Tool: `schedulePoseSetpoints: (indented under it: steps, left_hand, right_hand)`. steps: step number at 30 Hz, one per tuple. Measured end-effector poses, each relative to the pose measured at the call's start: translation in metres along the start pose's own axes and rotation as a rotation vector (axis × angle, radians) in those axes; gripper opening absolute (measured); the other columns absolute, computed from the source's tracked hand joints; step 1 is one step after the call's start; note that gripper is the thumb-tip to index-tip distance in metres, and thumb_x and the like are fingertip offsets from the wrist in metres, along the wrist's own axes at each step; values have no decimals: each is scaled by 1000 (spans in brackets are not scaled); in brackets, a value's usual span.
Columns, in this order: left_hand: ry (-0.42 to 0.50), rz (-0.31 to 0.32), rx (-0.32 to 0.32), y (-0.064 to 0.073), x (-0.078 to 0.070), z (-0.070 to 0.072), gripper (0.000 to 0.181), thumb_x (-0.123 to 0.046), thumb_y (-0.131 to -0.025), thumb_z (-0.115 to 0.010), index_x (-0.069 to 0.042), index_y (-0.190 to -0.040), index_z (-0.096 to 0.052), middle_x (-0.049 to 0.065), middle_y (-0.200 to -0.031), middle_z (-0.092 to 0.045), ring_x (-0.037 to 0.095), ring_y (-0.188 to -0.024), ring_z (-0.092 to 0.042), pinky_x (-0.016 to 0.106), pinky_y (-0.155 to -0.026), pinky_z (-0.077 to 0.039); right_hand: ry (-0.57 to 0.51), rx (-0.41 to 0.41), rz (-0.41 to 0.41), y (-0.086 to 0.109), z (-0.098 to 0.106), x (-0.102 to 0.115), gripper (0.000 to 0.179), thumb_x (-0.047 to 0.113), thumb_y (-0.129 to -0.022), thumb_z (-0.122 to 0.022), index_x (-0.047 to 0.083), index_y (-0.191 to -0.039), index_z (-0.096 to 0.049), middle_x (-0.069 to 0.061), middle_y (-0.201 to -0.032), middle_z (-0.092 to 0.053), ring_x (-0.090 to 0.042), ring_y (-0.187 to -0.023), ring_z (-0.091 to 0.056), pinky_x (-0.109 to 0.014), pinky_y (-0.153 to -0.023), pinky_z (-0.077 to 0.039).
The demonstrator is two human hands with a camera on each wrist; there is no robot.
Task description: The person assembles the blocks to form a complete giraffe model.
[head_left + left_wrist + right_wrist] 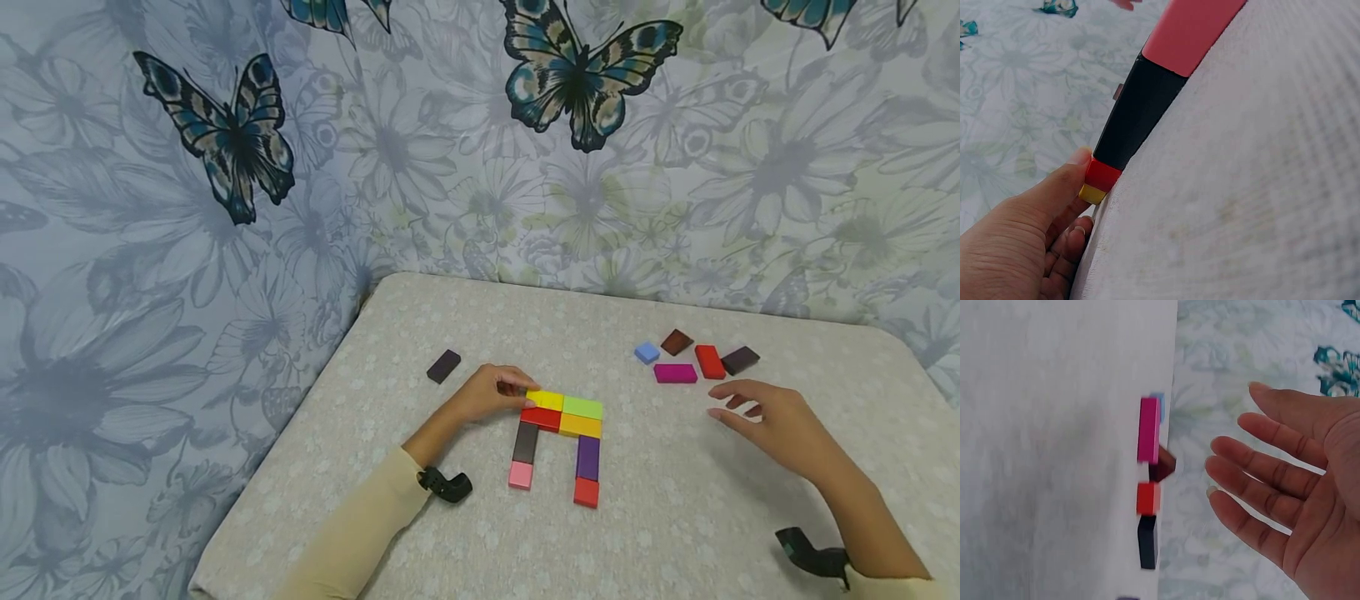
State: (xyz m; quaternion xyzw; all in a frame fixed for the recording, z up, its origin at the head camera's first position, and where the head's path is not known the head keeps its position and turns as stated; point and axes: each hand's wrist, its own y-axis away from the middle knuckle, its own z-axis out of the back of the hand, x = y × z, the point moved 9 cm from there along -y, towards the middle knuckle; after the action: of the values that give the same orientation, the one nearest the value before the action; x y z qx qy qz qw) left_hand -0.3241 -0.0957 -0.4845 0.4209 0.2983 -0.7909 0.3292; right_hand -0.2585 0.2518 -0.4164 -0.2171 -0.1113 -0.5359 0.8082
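At the left end of a block figure on the table, my left hand (491,392) pinches the yellow block (545,401) with thumb and index finger. Beside that lies a light green block (582,407). Just below are a red block (542,419) and an orange-yellow block (581,426). The left leg is a dark block (1141,109) and a pink block (1194,34); the right leg is a purple block (588,457) and another red block (587,492). My right hand (776,421) hovers over the table with loosely bent fingers, holding nothing.
Near the right hand lie a magenta block (1149,430), a red block (1147,498), a black block (1148,542), a brown block (677,342) and a light blue block (647,353). Another dark block (444,366) lies far left. Patterned walls border the cloth-covered table (315,467).
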Motion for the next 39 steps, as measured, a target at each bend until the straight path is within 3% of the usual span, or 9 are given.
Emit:
schedulePoseSetpoints:
  steps: [4, 14, 21, 29, 33, 36, 39]
  left_hand:
    - [-4, -6, -2, 2, -7, 1, 30, -3, -87, -80, 5, -115, -74, 17, -107, -72, 20, -81, -58, 27, -72, -51]
    - [3, -7, 4, 2, -6, 2, 31, -4, -87, -79, 5, -116, -74, 18, -107, -72, 19, -81, -57, 26, -72, -50]
    - [-26, 17, -32, -5, 32, -2, 30, -12, -86, -82, -10, -115, -79, 2, -105, -73, 14, -81, -57, 25, -71, -50]
    - [-46, 31, -34, -5, 34, -2, 30, -14, -86, -83, -14, -115, -79, -5, -104, -73, 12, -82, -58, 25, -72, -51]
    - [-45, 29, -30, -5, 33, -2, 30, -15, -86, -83, -14, -115, -79, -5, -104, -73, 12, -82, -58, 26, -72, -51]
    - [-46, 26, -27, -5, 33, -2, 29, -16, -86, -83, -14, -115, -79, -4, -103, -73, 12, -81, -58, 26, -72, -51]
    - [-53, 32, -28, -5, 33, -2, 29, -16, -86, -83, -14, -115, -79, -5, -104, -73, 12, -81, -58, 26, -72, -51]
  right_hand:
    - [-4, 37, -45, 3, 4, -23, 38, 19, -86, -83, 4, -118, -70, -20, -111, -72, -37, -94, -68, -43, -72, -59]
    - [-12, 200, -204, 18, 11, -74, 67, 33, -86, -83, -1, -137, -56, -38, -127, -57, -54, -105, -59, -60, -77, -55]
    - [40, 268, -228, 26, 10, -99, 79, 33, -79, -87, -6, -139, -52, -42, -133, -50, -60, -115, -49, -74, -83, -43]
    - [23, 240, -237, 33, 10, -122, 77, 29, -81, -86, -11, -137, -51, -41, -134, -50, -59, -114, -50, -71, -85, -45]
    - [9, 215, -220, 38, 10, -132, 76, 29, -79, -87, -12, -135, -53, -39, -129, -56, -53, -108, -58, -64, -81, -51]
    - [2, 218, -197, 40, 9, -136, 75, 27, -76, -89, -10, -133, -57, -36, -124, -60, -29, -97, -67, -55, -78, -55]
    - [-19, 236, -196, 40, 7, -140, 71, 23, -76, -89, -9, -132, -59, -33, -122, -63, -6, -90, -61, -48, -75, -58]
